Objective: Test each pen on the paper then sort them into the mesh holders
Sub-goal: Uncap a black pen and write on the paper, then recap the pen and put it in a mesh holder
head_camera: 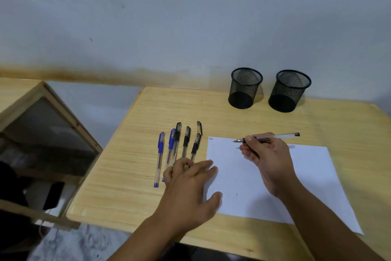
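— While the uncapped pen [267, 137] hangs tip-left over the paper's [296, 176] top edge, who holds it?
— The right hand [267, 162], fingers [249, 156] curled round its barrel.
— And the left hand [190, 189]?
— Spread flat, fingertips on the paper's left edge, beside five capped pens [175, 150] and a loose cap [199, 127]. Two mesh holders [245, 88] stand at the bench's [131, 176] back.

On a wooden table [135, 155] lies a white paper [296, 186]. The right hand [268, 159] pinches an uncapped pen [270, 137], tip pointing left over the sheet's far edge — a small scribble [211, 138] marks the far left corner. The left hand [190, 189] rests flat, fingers touching the paper's left edge. Left of it lie five capped pens [177, 150] and a loose cap [199, 128]. Two black mesh holders [245, 87] stand far right.
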Available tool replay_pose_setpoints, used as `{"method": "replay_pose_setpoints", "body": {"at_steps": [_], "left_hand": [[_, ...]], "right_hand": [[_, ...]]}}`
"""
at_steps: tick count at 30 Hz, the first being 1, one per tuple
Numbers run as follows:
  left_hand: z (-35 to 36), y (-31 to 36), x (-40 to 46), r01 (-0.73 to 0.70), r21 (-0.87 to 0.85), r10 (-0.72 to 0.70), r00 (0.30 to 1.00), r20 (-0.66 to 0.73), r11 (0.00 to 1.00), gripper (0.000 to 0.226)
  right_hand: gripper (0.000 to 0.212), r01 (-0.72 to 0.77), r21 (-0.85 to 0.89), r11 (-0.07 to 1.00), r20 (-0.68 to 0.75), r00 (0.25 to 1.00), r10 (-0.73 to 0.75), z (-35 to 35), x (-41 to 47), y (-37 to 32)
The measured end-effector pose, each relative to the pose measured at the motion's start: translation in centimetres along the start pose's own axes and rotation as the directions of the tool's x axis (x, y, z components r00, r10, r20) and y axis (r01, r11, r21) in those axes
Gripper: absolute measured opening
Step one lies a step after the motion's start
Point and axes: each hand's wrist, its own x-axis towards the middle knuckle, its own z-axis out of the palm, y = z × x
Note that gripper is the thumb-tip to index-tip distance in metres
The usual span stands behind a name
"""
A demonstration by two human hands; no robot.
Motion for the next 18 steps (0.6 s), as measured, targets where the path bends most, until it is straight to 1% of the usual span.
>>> {"method": "replay_pose_setpoints", "body": {"at_steps": [3, 6, 9, 10, 11, 13, 16, 18], "left_hand": [[-0.6, 0.0, 0.4, 0.001, -0.084, -0.006, 0.998, -0.06, 0.996, 0.058], [-1.6, -0.2, 2.1, 0.03, -0.158, -0.053, 0.988, -0.145, 0.987, 0.054], [-2.6, -0.7, 5.8, 0.111, -0.176, -0.146, 0.969, -0.2, 0.978, 0.035], [-2.8, -0.9, 7.3, 0.142, -0.152, -0.171, 0.965, -0.2, 0.978, 0.03], [-3.0, -1.4, 8.7, 0.17, -0.114, -0.189, 0.964, -0.185, 0.979, 0.031], [-3.4, -2.3, 11.3, 0.183, -0.006, -0.182, 0.973, -0.14, 0.983, 0.039], [-4.0, -3.4, 13.9, 0.112, 0.166, -0.11, 0.994, -0.022, 0.98, 0.041], [-4.3, -3.8, 14.7, 0.053, 0.247, -0.067, 0.997, 0.048, 0.968, 0.044]], "right_hand": [[0.007, 0.002, 0.05, 0.999, -0.01, 1.0, -0.002, -1.1, -1.4, 0.1], [0.005, -0.006, 0.074, 0.997, -0.014, 1.0, 0.007, -2.1, -2.7, 0.2], [0.007, 0.014, 0.086, 0.996, -0.011, 1.0, -0.013, -3.0, -3.9, 0.1], [0.007, 0.024, 0.082, 0.996, -0.006, 1.0, -0.024, -3.3, -4.3, 0.1], [0.007, 0.034, 0.073, 0.997, -0.002, 0.999, -0.034, -3.5, -4.6, 0.0], [0.01, 0.046, 0.047, 0.998, 0.004, 0.999, -0.047, -3.9, -5.2, 0.1], [0.012, 0.046, 0.018, 0.999, -0.001, 0.999, -0.046, -4.6, -5.9, 0.1], [0.01, 0.039, 0.016, 0.999, -0.01, 0.999, -0.039, -5.0, -6.3, 0.0]]}}
